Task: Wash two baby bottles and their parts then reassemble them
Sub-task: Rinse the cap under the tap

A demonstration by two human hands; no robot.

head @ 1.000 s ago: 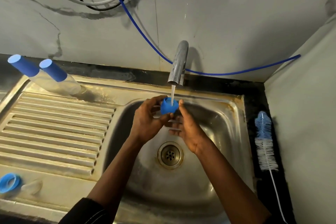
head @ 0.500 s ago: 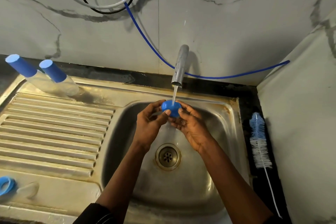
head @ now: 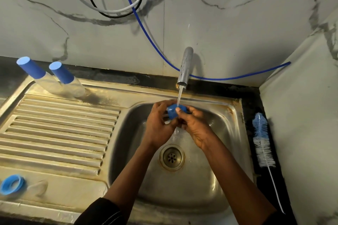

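While the cap (head: 172, 113) sits under the tap (head: 185, 67) near the sink's (head: 215, 101) back edge, your left hand (head: 159, 126) and right hand (head: 195, 127) both pinch it. It looks light, stiff and wet-slick, so grip its rim.

Blue cap (head: 172, 113) held under the water stream (head: 179, 95), two blue-topped clear bottles (head: 73, 87) standing upright back-left, blue ring (head: 11, 184) lying front-left

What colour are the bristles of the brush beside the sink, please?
The brush has blue bristles at its tip and white ones below, seen in the head view.
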